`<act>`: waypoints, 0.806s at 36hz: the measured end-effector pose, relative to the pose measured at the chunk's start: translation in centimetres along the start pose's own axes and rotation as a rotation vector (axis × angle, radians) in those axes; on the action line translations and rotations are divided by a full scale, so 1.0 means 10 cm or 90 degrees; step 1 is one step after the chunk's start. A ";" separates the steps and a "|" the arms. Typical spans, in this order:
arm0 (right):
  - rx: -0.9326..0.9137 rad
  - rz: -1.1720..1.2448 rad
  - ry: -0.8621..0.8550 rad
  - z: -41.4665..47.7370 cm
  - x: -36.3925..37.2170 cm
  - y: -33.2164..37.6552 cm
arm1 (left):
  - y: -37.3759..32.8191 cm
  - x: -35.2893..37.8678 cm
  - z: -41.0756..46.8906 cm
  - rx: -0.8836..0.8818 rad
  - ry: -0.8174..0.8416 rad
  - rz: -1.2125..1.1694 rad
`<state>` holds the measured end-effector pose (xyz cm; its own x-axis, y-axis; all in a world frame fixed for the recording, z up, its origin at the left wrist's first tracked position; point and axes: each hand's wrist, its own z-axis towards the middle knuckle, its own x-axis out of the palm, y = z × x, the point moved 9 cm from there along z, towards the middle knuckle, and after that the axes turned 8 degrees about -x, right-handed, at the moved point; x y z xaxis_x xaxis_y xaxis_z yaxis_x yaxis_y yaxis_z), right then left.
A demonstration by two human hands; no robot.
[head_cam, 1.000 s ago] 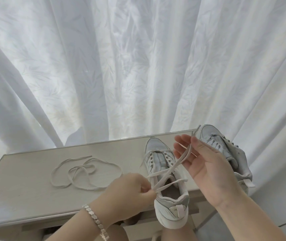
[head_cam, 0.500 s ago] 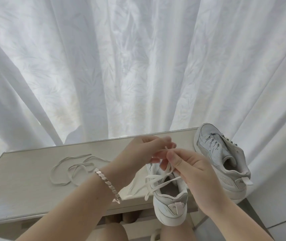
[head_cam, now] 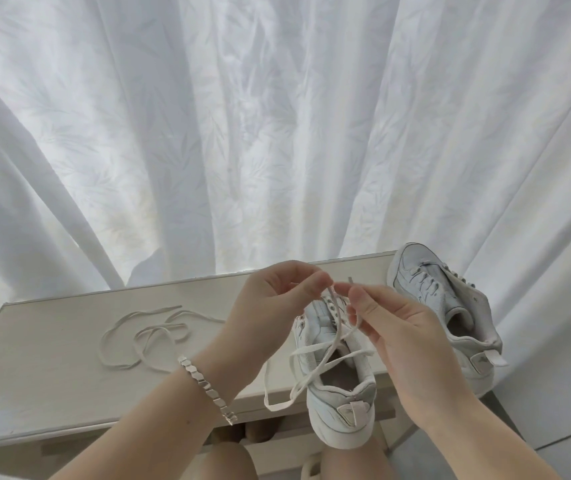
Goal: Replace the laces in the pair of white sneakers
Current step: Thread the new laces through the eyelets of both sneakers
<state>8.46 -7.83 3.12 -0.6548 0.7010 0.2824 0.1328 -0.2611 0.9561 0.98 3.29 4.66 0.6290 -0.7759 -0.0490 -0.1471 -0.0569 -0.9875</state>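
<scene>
one sneaker [head_cam: 341, 393] overhangs table's [head_cam: 52, 358] near edge

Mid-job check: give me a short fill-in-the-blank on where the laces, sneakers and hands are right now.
1. The left hand and right hand pinch the threaded lace of the near sneaker, whose ___ faces the person.
2. The bracelet is on the ___ wrist.
3. The loose lace lies on the table, to the ___ of both sneakers.
4. The far sneaker stands at the table's ___ end.
Missing words: heel; left; left; right.
</scene>
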 end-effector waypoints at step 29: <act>0.091 -0.044 0.107 0.06 0.13 -0.07 | -0.09 0.09 -0.05 0.051 0.015 -0.048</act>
<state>7.99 -6.39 2.89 -0.7792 0.5905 0.2099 0.1793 -0.1110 0.9775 1.31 2.27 5.57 0.6172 -0.7863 0.0284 -0.0381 -0.0659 -0.9971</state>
